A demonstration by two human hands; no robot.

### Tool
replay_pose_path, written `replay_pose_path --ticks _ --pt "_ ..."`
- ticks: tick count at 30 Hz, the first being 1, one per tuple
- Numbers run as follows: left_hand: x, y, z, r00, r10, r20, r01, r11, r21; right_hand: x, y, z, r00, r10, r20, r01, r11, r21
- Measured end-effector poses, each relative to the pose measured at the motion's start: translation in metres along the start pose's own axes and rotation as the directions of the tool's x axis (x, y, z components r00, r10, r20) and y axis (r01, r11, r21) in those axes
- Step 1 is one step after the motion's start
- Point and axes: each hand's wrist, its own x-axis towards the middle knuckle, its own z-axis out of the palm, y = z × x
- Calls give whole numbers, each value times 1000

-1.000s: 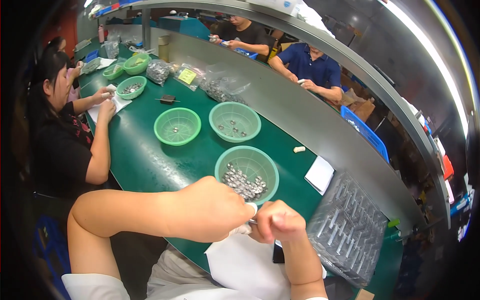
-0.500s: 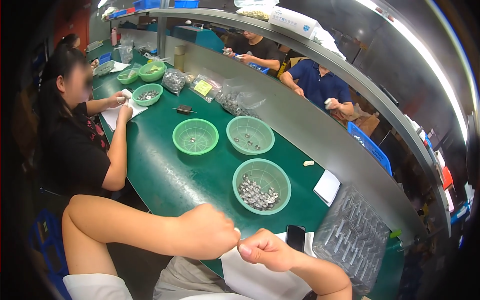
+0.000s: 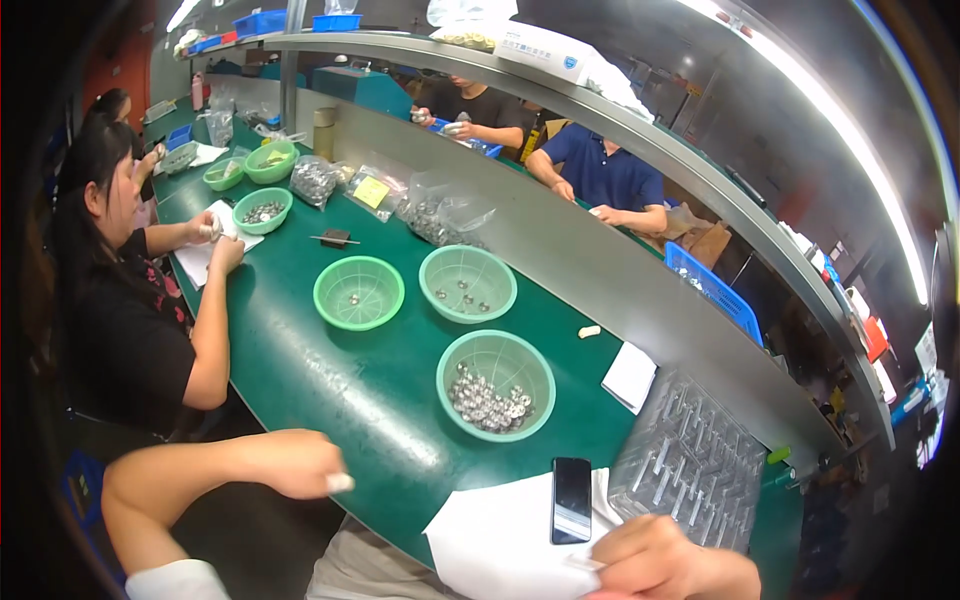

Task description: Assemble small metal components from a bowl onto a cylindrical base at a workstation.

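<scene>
My left hand [image 3: 298,465] hangs over the table's left edge, its fingers curled in and mostly hidden. A small white cover or piece [image 3: 340,483] shows at its fingertip. At the lower right my right hand [image 3: 655,562] is closed in a blurred pinch, with a whitish bit at the fingertips that I cannot make out. Below it and to its left lies a white cloth or paper sheet [image 3: 480,530] with a black phone [image 3: 571,500] on it. The nearest green mesh bowl [image 3: 495,352] holds many shiny metal pieces [image 3: 485,402].
Two more green bowls, one brighter [image 3: 360,278] and one paler [image 3: 468,265], hold a few metal pieces. Clear plastic trays [image 3: 685,460] stand at the right. A metal partition [image 3: 560,270] borders the table. A co-worker [image 3: 130,310] sits at the left; others work beyond the partition.
My hands, close together before, have parted: the left moved left, the right moved right and down. The view has shifted, and the phone now shows whole.
</scene>
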Motion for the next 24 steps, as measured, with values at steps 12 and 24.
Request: replay_pose_path --ticks 12,24 --pt "117 -66 -78 893 -283 -349 -154 537 -829 40 67 6 933 11 -360 91 960 265" --pt "234 -98 -314 518 -591 -618 -352 511 -784 1 106 -13 903 104 -418 53 936 347"
